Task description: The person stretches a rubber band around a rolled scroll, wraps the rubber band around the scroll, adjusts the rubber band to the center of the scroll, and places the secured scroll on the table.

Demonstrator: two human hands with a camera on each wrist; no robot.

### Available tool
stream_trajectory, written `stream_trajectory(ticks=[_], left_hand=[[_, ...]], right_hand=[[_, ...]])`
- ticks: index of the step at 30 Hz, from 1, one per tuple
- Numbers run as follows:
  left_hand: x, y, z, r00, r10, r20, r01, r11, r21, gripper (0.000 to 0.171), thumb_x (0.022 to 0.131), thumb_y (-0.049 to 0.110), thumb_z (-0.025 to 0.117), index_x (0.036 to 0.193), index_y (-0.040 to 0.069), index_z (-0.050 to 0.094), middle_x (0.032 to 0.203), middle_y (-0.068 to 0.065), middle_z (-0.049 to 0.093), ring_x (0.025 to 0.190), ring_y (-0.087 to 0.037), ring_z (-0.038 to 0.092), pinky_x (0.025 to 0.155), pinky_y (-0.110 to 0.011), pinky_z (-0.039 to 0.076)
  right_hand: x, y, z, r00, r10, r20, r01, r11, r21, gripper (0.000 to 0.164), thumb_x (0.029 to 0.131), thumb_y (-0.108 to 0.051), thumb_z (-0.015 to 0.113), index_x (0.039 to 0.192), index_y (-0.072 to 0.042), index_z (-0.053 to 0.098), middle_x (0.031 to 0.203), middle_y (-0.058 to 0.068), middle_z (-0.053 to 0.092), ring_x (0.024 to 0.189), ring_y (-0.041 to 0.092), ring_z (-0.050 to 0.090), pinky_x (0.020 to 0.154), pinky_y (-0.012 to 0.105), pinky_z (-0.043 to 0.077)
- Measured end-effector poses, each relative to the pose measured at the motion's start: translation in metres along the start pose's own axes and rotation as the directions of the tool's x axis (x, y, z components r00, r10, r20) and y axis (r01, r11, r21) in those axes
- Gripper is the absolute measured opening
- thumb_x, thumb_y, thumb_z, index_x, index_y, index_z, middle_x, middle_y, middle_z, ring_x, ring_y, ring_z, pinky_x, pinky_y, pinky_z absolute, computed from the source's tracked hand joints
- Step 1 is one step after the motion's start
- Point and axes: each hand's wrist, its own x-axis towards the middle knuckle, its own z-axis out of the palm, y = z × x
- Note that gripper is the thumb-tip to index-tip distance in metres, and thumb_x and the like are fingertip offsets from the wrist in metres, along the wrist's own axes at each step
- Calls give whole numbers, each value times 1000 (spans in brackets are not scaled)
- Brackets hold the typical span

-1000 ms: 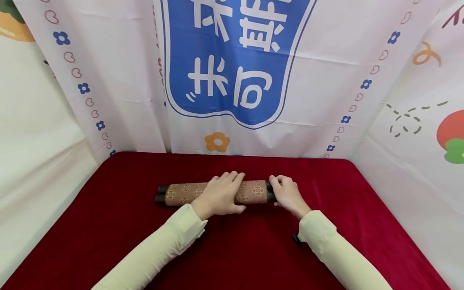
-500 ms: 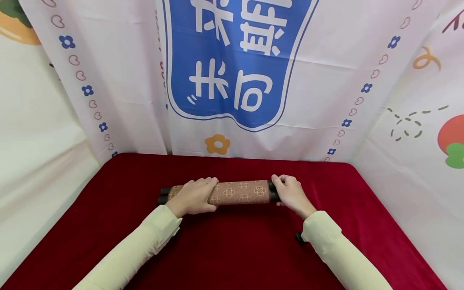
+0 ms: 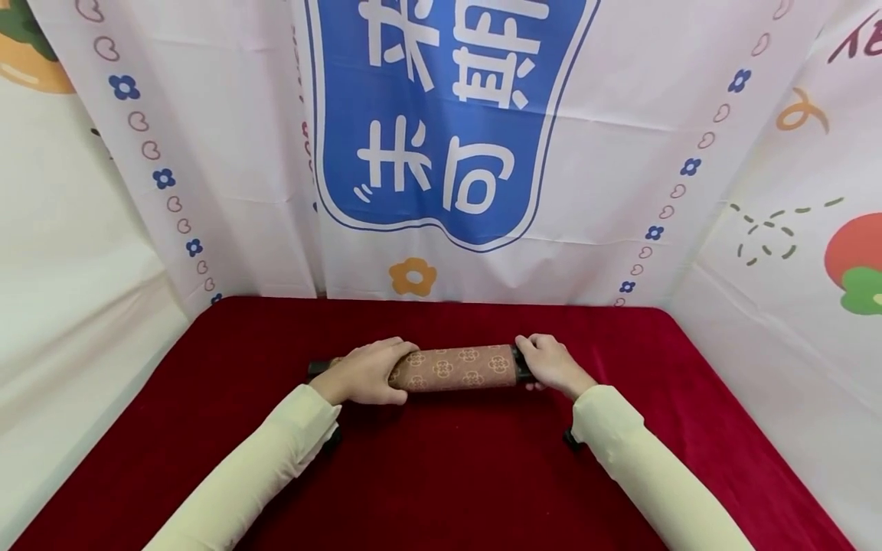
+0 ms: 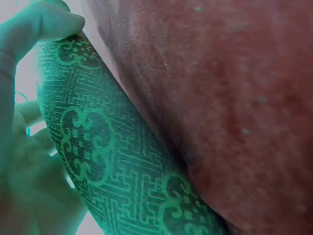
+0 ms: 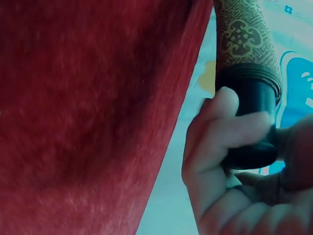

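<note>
A rolled scroll (image 3: 458, 369) in brown brocade with gold flower motifs lies crosswise above the red cloth, its right end slightly higher than its left. My left hand (image 3: 372, 373) grips it from above near its left end, thumb on the near side. In the left wrist view, the brocade (image 4: 112, 142) shows between thumb and fingers, close beside the cloth. My right hand (image 3: 550, 365) holds the black rod end at the scroll's right. Curled fingers around this black end (image 5: 255, 95) show in the right wrist view. A dark rod end (image 3: 319, 368) sticks out past my left hand.
A red velvet cloth (image 3: 441, 474) covers the table. Behind it hangs a white printed curtain with a blue sign (image 3: 427, 115) and an orange flower (image 3: 413, 276). White printed sheets (image 3: 772, 337) close off both sides.
My left hand has slid left along the scroll from its middle to near its left end. The scroll has tilted slightly. My right hand stays at the right end.
</note>
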Motion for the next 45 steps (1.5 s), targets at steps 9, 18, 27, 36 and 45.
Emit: stream_trajectory(ticks=[9,18,27,36,45], left_hand=[[26,-4,8,989,-137,60,135,990,41,71,82,35,84,145,12,59,133,-5,67,121,-25,64,92,-54,56],[48,-4,13,984,-153,93,149,987,51,63,84,31,85,139,11,61,129,-7,67,118,-25,64,98,-50,55],[58,-4,12,980,-181,86,173,980,95,65,83,35,84,140,14,62,135,-8,57,122,-25,57,91,-52,56],[59,-2,7,982,-177,61,171,980,102,68,82,34,84,142,10,63,134,-8,54,122,-27,53,89,-49,56],[59,3,8,980,-193,53,187,978,91,74,86,33,84,150,10,55,144,-13,53,131,-33,53,104,-56,50]], right_hand=[[21,6,7,998,64,-4,-64,998,-17,44,111,-32,44,125,4,65,100,21,69,66,17,70,59,28,60],[28,14,7,997,78,-26,-80,988,-135,40,108,-27,42,107,2,70,108,22,66,87,26,65,61,32,60],[28,12,6,997,81,-17,-83,978,-192,33,108,-26,41,83,-9,55,83,10,57,78,24,63,65,32,57],[33,11,4,997,63,-32,-69,971,-227,33,106,-27,43,79,-10,52,75,7,54,66,20,55,62,30,47],[39,20,-3,1000,2,-13,-5,961,-278,33,105,-29,45,88,-6,60,82,11,55,77,26,52,72,38,44]])
